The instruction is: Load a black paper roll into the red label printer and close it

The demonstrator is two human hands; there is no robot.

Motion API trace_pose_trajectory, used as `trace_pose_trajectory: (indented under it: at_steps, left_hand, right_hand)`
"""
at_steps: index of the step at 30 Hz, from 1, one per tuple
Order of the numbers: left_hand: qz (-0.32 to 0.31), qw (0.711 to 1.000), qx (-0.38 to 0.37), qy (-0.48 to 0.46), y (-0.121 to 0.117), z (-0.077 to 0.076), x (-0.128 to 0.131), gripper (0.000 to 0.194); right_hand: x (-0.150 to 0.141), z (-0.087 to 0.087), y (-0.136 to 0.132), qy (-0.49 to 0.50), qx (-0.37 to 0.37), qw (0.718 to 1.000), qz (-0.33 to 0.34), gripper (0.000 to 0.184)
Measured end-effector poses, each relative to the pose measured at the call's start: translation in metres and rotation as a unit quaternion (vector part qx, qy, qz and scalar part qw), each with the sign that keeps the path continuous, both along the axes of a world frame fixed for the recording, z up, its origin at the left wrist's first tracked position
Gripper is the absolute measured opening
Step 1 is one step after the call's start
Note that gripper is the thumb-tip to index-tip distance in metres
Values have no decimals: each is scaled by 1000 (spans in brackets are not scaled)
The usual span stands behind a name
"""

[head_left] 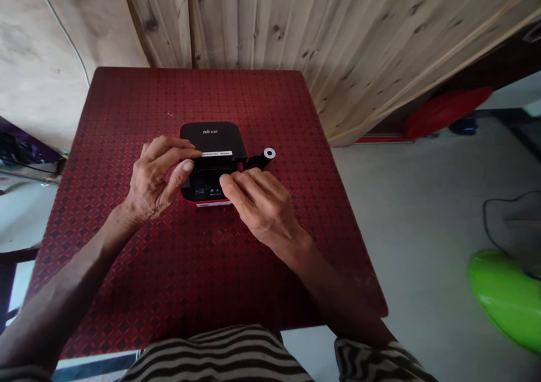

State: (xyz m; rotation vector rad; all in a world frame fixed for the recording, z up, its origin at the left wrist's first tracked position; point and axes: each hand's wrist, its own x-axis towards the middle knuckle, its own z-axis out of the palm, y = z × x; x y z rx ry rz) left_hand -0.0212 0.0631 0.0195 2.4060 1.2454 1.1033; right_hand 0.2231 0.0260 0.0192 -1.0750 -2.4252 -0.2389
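Observation:
A small black label printer (213, 140) with a red base sits mid-table on the red patterned tablecloth (169, 269). Its lid is up and a white strip (217, 154) shows along the lid's front edge. My left hand (158, 176) rests at the printer's left side, fingers curled, fingertips touching the strip's left end. My right hand (257, 201) lies over the printer's front right corner, fingers together and bent, tips by the open compartment. A black spindle with a white end (266, 155) lies just right of the printer, beyond my right fingers.
The table stands against a wooden plank wall (296, 27). Grey floor lies to the right with a green round object (505, 297), a cable (490, 218) and a red thing (448, 109) by the wall. My striped trousers (220, 354) are at the near edge.

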Motion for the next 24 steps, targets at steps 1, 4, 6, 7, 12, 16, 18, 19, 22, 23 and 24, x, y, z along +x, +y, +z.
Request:
trace_pose_trajectory:
  at_steps: [1, 4, 6, 7, 12, 16, 18, 19, 22, 23, 24]
  left_hand:
    - [-2, 1000, 4, 8, -2, -4, -1, 32]
    - [2, 999, 22, 35, -6, -15, -3, 30]
    - [4, 998, 38, 50, -8, -20, -3, 28]
    - [2, 997, 47, 55, -9, -21, -3, 26]
    - [-17, 994, 91, 64, -8, -26, -5, 25]
    - [-38, 991, 108, 74, -6, -29, -8, 38]
    - [-42, 991, 104, 75, -7, -30, -7, 48]
    - [-42, 992, 97, 74, -8, -31, -6, 54]
    - [-33, 994, 71, 71, -17, -34, -3, 67]
    - [-24, 995, 71, 65, -22, -35, -2, 67]
    - [-11, 995, 75, 58, -26, -37, -1, 65]
  right_hand:
    - [0, 0, -1, 0, -23, 1000, -1, 31]
    - [-1, 1, -1, 15, -69, 998, 0, 30]
    - [-2, -1, -1, 23, -69, 997, -1, 29]
    - [-2, -2, -1, 25, -61, 998, -4, 29]
    - [-3, -5, -2, 21, -3, 1000, -12, 30]
    - [-2, -4, -3, 31, -18, 999, -11, 28]
    - [1, -5, -4, 55, -30, 998, -9, 25]
    - [3, -5, -6, 73, -32, 997, -10, 26]
    - [9, -11, -15, 160, -27, 986, -39, 32]
    - [11, -15, -20, 201, -30, 977, -58, 32]
    - [11, -20, -24, 242, -41, 966, -80, 31]
